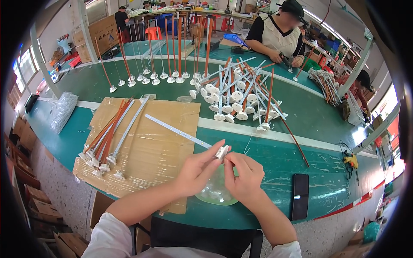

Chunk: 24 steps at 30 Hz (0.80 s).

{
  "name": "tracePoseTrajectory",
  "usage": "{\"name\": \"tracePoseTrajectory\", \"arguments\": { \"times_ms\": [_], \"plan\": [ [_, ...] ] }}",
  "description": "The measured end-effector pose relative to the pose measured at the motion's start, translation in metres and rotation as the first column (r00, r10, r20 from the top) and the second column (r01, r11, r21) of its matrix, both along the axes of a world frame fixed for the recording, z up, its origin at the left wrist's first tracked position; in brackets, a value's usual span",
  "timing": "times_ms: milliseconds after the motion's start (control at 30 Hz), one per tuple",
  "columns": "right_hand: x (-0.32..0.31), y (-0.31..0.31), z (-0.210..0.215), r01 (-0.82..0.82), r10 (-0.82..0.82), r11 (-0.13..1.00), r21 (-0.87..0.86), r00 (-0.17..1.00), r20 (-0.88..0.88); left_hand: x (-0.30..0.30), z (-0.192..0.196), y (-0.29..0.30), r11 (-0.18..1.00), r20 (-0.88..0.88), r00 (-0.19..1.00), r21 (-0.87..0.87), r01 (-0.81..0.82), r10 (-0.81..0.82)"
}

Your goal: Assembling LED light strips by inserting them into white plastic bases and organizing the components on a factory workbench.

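Note:
My left hand [195, 172] grips the round white base [222, 152] of a light strip. Its flat, pale strip [175, 130] with small dots along it points up and left over the cardboard. My right hand [244, 177] is closed in a pinch right at the base; whatever lies between its fingertips is too small or hidden to name. Thin wires [248, 145] show just beyond the hands. Beneath them is a translucent green bowl [219, 201], partly covered by my hands, with contents I cannot make out.
Several similar strips [109, 139] lie on a cardboard sheet [159, 172] at left. Beyond, a pile of strips [236, 92] and a standing row [172, 64] occupy the green table [142, 91]. At right are a phone [300, 197] and a yellow tool [350, 160]. A co-worker [279, 38] works opposite.

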State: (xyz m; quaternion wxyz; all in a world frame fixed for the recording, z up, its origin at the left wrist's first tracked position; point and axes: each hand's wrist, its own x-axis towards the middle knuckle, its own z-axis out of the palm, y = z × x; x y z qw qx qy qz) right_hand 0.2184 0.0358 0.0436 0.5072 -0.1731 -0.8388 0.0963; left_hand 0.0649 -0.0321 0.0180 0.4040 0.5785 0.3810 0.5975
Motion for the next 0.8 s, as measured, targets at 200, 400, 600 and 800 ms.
{"name": "tracePoseTrajectory", "arguments": {
  "times_ms": [200, 400, 600, 800],
  "plan": [
    [-0.006, -0.003, -0.003, 0.039, -0.037, 0.999, 0.036, 0.998, -0.045, 0.003, 0.002, -0.001, 1.000, 0.020, 1.000, -0.001, 0.015, -0.015],
    [-0.008, -0.003, -0.003, -0.009, 0.013, 1.000, 0.029, 0.989, -0.144, 0.002, 0.005, 0.000, 0.999, 0.208, 0.978, -0.027, 0.036, -0.030],
    [-0.008, -0.003, 0.001, 0.024, -0.021, 0.998, 0.057, 0.998, -0.060, -0.003, 0.006, 0.001, 0.992, 0.054, 0.998, -0.123, 0.016, -0.010],
    [0.006, 0.013, 0.012, 0.115, -0.094, 0.987, 0.116, 0.980, -0.173, -0.011, 0.009, 0.002, 0.991, 0.205, 0.969, 0.040, 0.129, -0.134]
  ]
}}
